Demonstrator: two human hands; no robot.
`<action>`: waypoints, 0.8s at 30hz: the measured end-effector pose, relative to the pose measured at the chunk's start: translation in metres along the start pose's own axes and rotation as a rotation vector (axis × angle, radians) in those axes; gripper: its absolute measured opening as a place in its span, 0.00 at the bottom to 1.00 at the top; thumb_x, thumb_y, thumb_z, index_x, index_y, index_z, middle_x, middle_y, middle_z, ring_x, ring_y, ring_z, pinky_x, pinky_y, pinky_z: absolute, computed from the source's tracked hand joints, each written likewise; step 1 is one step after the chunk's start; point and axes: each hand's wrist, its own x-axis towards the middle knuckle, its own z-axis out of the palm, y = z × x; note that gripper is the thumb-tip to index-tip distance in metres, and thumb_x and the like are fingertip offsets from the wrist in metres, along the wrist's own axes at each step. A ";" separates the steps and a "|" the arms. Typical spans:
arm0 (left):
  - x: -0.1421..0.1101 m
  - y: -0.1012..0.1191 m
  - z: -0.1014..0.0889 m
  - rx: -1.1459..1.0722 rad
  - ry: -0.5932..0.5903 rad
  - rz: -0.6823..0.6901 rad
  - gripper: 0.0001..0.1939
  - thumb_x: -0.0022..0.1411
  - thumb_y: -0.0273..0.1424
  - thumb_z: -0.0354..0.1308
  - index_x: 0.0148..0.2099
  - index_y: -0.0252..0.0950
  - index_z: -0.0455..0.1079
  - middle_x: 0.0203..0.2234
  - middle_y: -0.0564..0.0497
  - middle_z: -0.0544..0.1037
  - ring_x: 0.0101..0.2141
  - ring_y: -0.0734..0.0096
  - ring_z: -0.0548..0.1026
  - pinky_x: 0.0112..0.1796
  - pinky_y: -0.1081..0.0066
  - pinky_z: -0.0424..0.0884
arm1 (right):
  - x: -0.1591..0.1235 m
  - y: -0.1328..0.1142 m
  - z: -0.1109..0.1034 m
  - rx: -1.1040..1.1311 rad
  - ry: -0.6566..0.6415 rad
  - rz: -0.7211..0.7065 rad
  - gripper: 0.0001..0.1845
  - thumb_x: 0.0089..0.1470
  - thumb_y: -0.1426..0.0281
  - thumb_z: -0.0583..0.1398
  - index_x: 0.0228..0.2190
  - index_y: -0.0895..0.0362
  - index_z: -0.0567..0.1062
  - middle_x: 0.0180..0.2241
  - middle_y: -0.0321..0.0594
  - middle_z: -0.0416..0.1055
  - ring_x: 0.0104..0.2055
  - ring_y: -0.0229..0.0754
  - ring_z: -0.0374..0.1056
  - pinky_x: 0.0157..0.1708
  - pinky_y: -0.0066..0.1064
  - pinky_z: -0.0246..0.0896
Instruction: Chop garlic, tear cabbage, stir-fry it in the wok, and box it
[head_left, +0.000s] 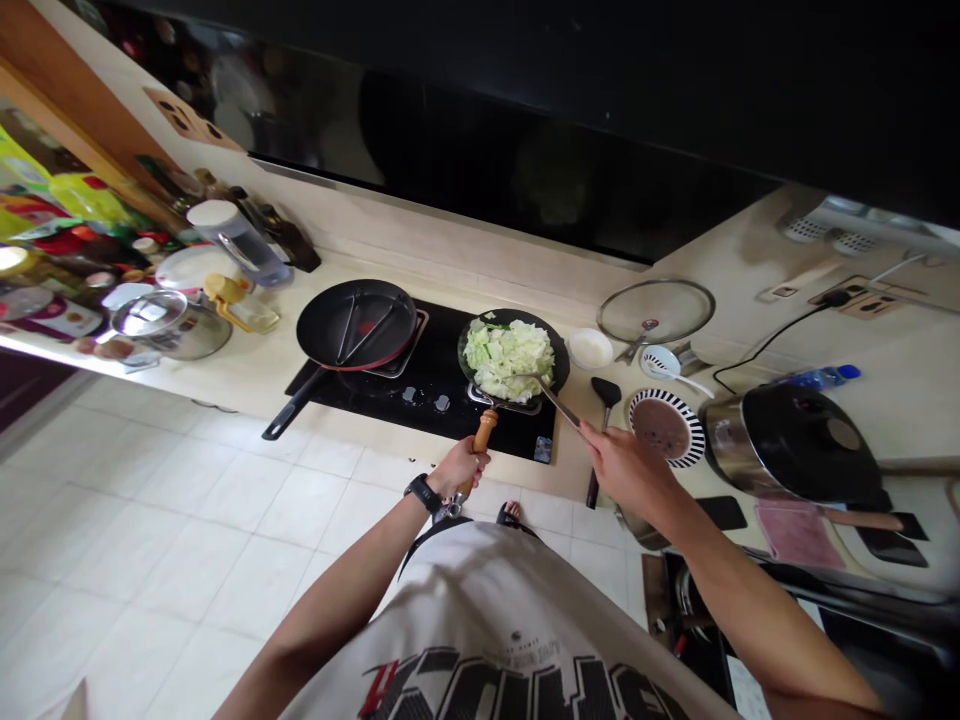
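My left hand (459, 468) is wrapped round the wooden handle (484, 430) of a dark wok (561, 352) on the right burner. Chopped pale green cabbage (507, 350) is heaped in the wok, nearly up to its rim. My right hand (619, 462) grips the long metal handle of a spatula (561, 404). The spatula slants down to the left into the cabbage, and its head is partly hidden among the leaves.
On the left burner sits a frying pan (322, 325) with folded tongs (367, 330) inside. Right of the wok are a small white dish (590, 349), a glass lid (656, 308), a black spatula (606, 392), a striped bowl (660, 425) and a large pot (802, 440). A range hood (480, 140) hangs above.
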 end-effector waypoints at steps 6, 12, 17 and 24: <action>0.004 -0.003 0.002 0.004 0.006 0.013 0.13 0.60 0.24 0.59 0.42 0.38 0.58 0.18 0.63 0.63 0.14 0.80 0.62 0.18 0.78 0.60 | 0.020 -0.018 0.004 0.007 -0.135 -0.014 0.29 0.64 0.75 0.51 0.65 0.62 0.66 0.43 0.54 0.78 0.42 0.47 0.77 0.41 0.31 0.66; 0.009 -0.010 0.001 0.016 0.004 0.023 0.13 0.61 0.26 0.60 0.43 0.38 0.58 0.18 0.63 0.63 0.14 0.80 0.62 0.18 0.78 0.60 | 0.033 0.010 -0.004 0.128 0.048 0.004 0.25 0.66 0.70 0.51 0.61 0.58 0.71 0.47 0.51 0.80 0.48 0.48 0.76 0.47 0.32 0.66; 0.012 -0.014 0.002 0.001 0.003 0.041 0.13 0.61 0.25 0.60 0.44 0.38 0.58 0.18 0.63 0.64 0.15 0.79 0.63 0.18 0.78 0.60 | 0.058 -0.018 0.017 0.088 0.030 0.001 0.27 0.68 0.71 0.50 0.65 0.60 0.66 0.45 0.53 0.79 0.45 0.48 0.76 0.44 0.33 0.65; 0.012 -0.015 0.002 -0.010 0.007 0.027 0.12 0.60 0.25 0.59 0.42 0.38 0.58 0.18 0.62 0.64 0.14 0.79 0.62 0.19 0.77 0.59 | 0.053 -0.017 0.013 0.068 0.040 -0.013 0.26 0.67 0.70 0.50 0.64 0.57 0.68 0.43 0.50 0.79 0.43 0.47 0.75 0.44 0.32 0.64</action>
